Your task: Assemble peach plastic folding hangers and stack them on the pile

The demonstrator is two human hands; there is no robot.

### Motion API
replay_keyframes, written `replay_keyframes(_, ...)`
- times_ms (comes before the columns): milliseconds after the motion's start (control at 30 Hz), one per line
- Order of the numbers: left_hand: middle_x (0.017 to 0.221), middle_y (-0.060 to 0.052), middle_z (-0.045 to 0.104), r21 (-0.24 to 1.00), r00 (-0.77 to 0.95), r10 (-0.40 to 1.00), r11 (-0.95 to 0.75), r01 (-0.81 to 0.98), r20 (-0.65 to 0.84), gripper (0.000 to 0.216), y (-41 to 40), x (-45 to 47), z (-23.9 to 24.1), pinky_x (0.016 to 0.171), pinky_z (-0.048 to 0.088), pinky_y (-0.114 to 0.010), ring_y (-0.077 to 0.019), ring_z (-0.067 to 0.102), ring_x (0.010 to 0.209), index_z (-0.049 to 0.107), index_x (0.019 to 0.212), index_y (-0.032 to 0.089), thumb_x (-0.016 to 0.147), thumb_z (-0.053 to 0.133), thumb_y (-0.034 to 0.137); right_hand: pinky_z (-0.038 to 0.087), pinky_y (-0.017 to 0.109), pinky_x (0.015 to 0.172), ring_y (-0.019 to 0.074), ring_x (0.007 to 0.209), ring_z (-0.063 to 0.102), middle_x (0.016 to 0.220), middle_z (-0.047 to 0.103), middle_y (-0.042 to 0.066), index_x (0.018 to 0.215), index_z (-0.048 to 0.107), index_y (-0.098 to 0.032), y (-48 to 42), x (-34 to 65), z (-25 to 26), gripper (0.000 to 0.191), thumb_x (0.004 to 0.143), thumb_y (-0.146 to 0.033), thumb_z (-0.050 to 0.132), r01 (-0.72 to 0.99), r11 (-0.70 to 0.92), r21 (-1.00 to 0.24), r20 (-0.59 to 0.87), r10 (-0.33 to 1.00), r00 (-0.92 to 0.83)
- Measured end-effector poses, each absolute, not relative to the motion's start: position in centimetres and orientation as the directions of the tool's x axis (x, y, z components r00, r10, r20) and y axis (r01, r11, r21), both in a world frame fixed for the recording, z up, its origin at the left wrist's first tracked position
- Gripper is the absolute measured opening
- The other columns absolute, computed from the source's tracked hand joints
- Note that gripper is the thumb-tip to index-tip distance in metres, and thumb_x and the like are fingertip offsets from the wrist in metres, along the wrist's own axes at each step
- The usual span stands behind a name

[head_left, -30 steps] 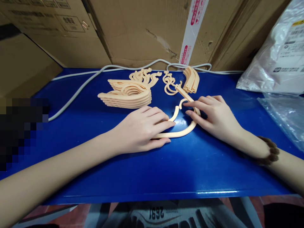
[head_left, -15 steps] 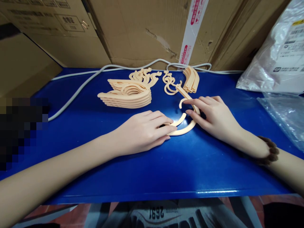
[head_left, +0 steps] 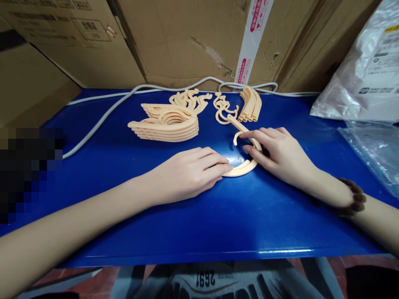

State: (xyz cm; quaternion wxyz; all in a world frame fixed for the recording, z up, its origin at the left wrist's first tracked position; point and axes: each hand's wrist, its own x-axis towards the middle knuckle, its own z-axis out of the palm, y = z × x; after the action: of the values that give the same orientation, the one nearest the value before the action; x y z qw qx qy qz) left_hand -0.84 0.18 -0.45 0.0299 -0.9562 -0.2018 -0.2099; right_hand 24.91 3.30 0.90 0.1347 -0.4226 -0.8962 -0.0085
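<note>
A beige plastic folding hanger point(head_left: 238, 172) lies on the blue table between my hands, its curved arms partly under my fingers. My left hand point(head_left: 196, 172) has its fingers closed on the hanger's left end, pressing it low to the table. My right hand point(head_left: 274, 147) pinches the right side, near the bend of the straight arm point(head_left: 238, 124). Under its index fingertip a curved hook point(head_left: 236, 139) sticks out toward the left. Part of the hanger is hidden beneath both hands.
Behind my left hand sits a stack of beige hangers point(head_left: 166, 126). Farther back are loose hooks point(head_left: 188, 99), more hooks point(head_left: 222, 109) and stacked curved arms point(head_left: 250, 104). A white cable point(head_left: 102, 128), cardboard boxes point(head_left: 193, 45) and a plastic bag point(head_left: 358, 79) line the back and right.
The hanger's inner curved piece has swung down against the outer arm near my left fingers. The straight arm's far end has shifted left. My hands have barely moved.
</note>
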Motion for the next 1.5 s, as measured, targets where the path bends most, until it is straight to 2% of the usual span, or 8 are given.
replay_keyframes(333, 0.121, -0.01, 0.068, -0.027, 0.779, 0.437, -0.865, 0.5, 0.45, 0.025, 0.4, -1.0, -0.6, 0.092, 0.05, -0.037, -0.024, 0.061, 0.111, 0.064, 0.119, 0.013, 0.099, 0.051, 0.017, 0.038, 0.036, 0.082, 0.023, 0.087, 0.065, 0.097, 0.071, 0.006, 0.115, 0.061, -0.021, 3.3, 25.1, 0.7, 0.026, 0.098, -0.037, 0.048, 0.745, 0.659, -0.101, 0.268, 0.739, -0.618)
replay_keyframes(533, 0.102, -0.009, 0.069, -0.082, 0.688, 0.518, -0.766, 0.638, 0.508, 0.023, 0.6, -1.1, -0.6, 0.079, 0.047, -0.038, -0.0254, 0.062, 0.093, 0.064, 0.115, 0.013, 0.099, 0.051, 0.023, 0.039, 0.036, 0.081, 0.0206, 0.079, 0.064, 0.089, 0.069, 0.005, 0.109, 0.063, -0.021, 3.2, 25.0, 0.9, 0.024, 0.098, -0.037, 0.048, 0.71, 0.693, -0.124, 0.237, 0.716, -0.657)
replay_keyframes(633, 0.097, -0.008, 0.069, -0.081, 0.686, 0.531, -0.759, 0.646, 0.498, 0.023, 0.5, -1.1, -0.6, 0.076, 0.045, -0.037, -0.0255, 0.062, 0.089, 0.064, 0.114, 0.013, 0.098, 0.053, 0.025, 0.038, 0.035, 0.08, 0.0196, 0.077, 0.063, 0.081, 0.068, 0.004, 0.103, 0.064, -0.02, 3.0, 24.8, 1.1, 0.025, 0.098, -0.04, 0.049, 0.674, 0.725, -0.139, 0.231, 0.686, -0.69)
replay_keyframes(867, 0.103, -0.008, 0.072, -0.04, 0.673, 0.546, -0.761, 0.647, 0.499, 0.027, 0.6, -1.4, -0.9, 0.078, 0.045, -0.035, -0.0241, 0.063, 0.092, 0.061, 0.119, 0.013, 0.097, 0.057, 0.027, 0.036, 0.033, 0.08, 0.0167, 0.073, 0.06, 0.083, 0.069, 0.003, 0.096, 0.063, -0.019, 2.6, 24.4, 1.5, 0.03, 0.1, -0.045, 0.047, 0.55, 0.824, -0.136, 0.222, 0.566, -0.794)
replay_keyframes(1067, 0.096, -0.008, 0.072, -0.05, 0.68, 0.541, -0.763, 0.644, 0.495, 0.024, 0.5, -1.2, -0.7, 0.076, 0.045, -0.035, -0.0236, 0.063, 0.089, 0.064, 0.114, 0.013, 0.098, 0.052, 0.027, 0.037, 0.035, 0.079, 0.0175, 0.07, 0.058, 0.082, 0.069, 0.005, 0.096, 0.063, -0.018, 2.3, 24.3, 1.6, 0.039, 0.1, -0.05, 0.043, 0.524, 0.846, -0.103, 0.229, 0.532, -0.815)
replay_keyframes(1233, 0.094, -0.008, 0.072, -0.008, 0.688, 0.535, -0.786, 0.618, 0.49, 0.028, 0.4, -1.1, -0.3, 0.076, 0.047, -0.035, -0.0237, 0.062, 0.086, 0.066, 0.112, 0.011, 0.1, 0.048, 0.029, 0.036, 0.035, 0.077, 0.0172, 0.066, 0.054, 0.076, 0.065, 0.004, 0.096, 0.063, -0.015, 1.9, 24.2, 1.6, 0.039, 0.099, -0.05, 0.044, 0.453, 0.888, -0.077, 0.247, 0.457, -0.854)
replay_keyframes(1367, 0.095, -0.009, 0.072, 0.043, 0.694, 0.538, -0.804, 0.593, 0.478, 0.037, 0.4, -1.1, -0.1, 0.077, 0.049, -0.034, -0.0234, 0.062, 0.088, 0.066, 0.11, 0.01, 0.103, 0.042, 0.037, 0.035, 0.032, 0.071, 0.0178, 0.07, 0.053, 0.077, 0.064, 0.004, 0.096, 0.063, -0.016, 1.3, 23.8, 1.5, 0.028, 0.099, -0.038, 0.046, 0.39, 0.918, -0.077, 0.211, 0.397, -0.893)
replay_keyframes(1500, 0.103, -0.009, 0.072, 0.085, 0.72, 0.521, -0.832, 0.548, 0.459, 0.037, 0.3, -1.2, -0.1, 0.08, 0.049, -0.034, -0.0227, 0.062, 0.091, 0.066, 0.109, 0.011, 0.104, 0.041, 0.039, 0.037, 0.032, 0.071, 0.0195, 0.075, 0.052, 0.082, 0.065, 0.006, 0.098, 0.063, -0.015, 0.7, 23.5, 1.3, 0.02, 0.097, -0.025, 0.045, 0.338, 0.94, -0.05, 0.187, 0.342, -0.921)
